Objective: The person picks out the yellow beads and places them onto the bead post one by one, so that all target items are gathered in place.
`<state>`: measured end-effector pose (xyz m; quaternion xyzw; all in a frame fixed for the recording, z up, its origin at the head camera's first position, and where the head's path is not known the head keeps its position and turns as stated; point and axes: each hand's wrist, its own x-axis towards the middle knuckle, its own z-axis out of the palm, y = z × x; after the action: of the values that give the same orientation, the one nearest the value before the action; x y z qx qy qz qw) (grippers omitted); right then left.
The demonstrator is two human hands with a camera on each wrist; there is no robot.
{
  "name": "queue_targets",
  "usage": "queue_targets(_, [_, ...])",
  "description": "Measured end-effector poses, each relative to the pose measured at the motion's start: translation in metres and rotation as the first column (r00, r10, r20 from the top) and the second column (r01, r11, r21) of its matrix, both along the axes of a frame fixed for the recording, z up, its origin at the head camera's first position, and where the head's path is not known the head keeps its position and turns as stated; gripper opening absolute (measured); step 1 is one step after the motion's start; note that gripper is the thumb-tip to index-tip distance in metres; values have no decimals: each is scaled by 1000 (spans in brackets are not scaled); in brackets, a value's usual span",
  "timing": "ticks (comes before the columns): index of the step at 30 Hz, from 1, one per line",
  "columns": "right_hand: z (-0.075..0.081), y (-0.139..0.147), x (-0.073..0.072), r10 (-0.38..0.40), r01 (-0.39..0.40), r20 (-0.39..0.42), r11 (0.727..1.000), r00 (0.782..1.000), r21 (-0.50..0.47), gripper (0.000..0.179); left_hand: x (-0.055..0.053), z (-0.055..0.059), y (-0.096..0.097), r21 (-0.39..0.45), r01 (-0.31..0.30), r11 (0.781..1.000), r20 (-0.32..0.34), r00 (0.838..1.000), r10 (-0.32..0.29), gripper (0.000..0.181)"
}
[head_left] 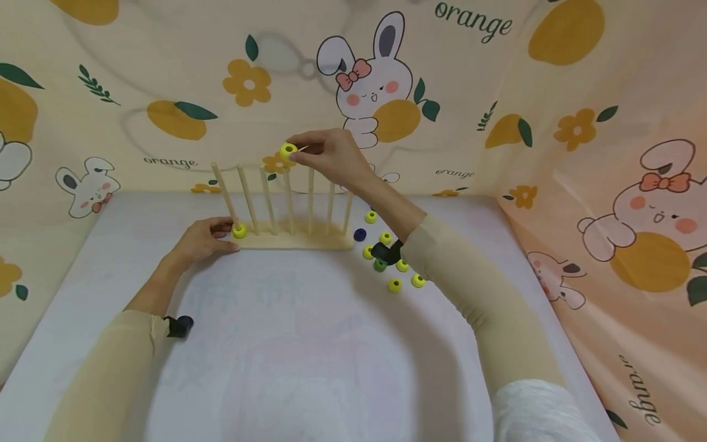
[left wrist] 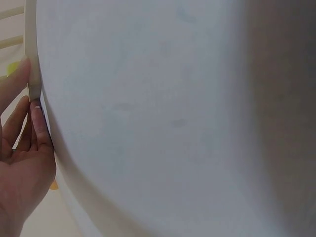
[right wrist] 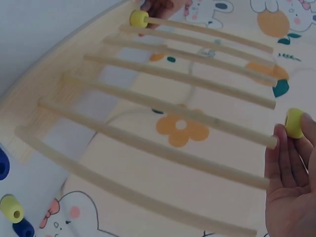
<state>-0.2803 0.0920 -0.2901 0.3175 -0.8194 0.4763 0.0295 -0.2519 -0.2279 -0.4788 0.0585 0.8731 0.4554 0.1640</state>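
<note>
A wooden peg rack (head_left: 295,240), a flat base with several upright rods, stands near the back of the table. My left hand (head_left: 201,239) grips its left end, thumb at the front edge. On the leftmost rod a yellow bead (head_left: 239,231) sits down at the base. Above the rod tops, my right hand (head_left: 331,156) pinches another yellow bead (head_left: 288,151) between thumb and fingers, its hole showing. In the right wrist view that held bead (right wrist: 295,123) is level with the rod tips, beside them.
Right of the rack lie several loose yellow beads (head_left: 394,285), a dark blue bead (head_left: 360,235) and a green bead (head_left: 380,265), some partly behind my right wrist's black strap mount (head_left: 388,252). Behind the rack hangs a printed cloth (head_left: 298,116) with rabbits and oranges.
</note>
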Motion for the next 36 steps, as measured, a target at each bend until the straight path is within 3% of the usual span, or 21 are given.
queue_targets(11, [-1,-22,-2,22,-22,6,999,1000,46,31,-3,-1,-3,-5,-1,1000,-9,1000,1,80])
queue_targets(22, [-1,-43,-5,41,-45,65,997,997,56,32,0,2,-1,-8,-4,1000,4,1000,4,78])
queue_targets(36, [1,-66,-8,72,-75,37,990,997,116,31,-1,3,0,-24,-3,1000,25,1000,4,79])
